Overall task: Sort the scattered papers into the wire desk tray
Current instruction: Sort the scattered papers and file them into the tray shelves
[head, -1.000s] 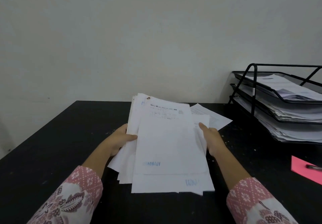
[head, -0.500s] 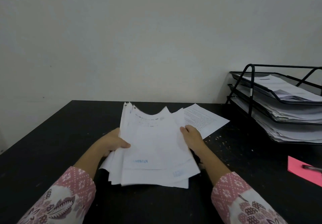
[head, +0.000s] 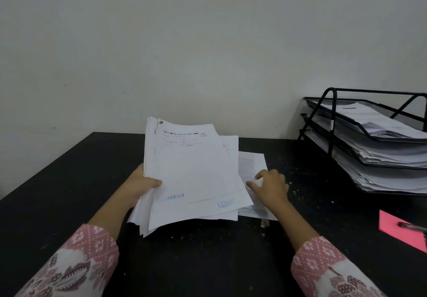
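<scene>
Two hands are working the papers: the left hand (head: pixel 141 186) is gripping a loose stack of printed sheets (head: pixel 194 176) by its left edge, thumb on top, raised off the black desk (head: pixel 69 192). The right hand (head: pixel 271 186) is pressing curled fingers on a single typed sheet (head: pixel 253 162) lying flat beside the stack. Light and floppy, the sheets are likely fanning and slipping; supporting both long edges seems wise. The three-tier wire tray (head: pixel 332 125) is standing well apart, already holding paper.
</scene>
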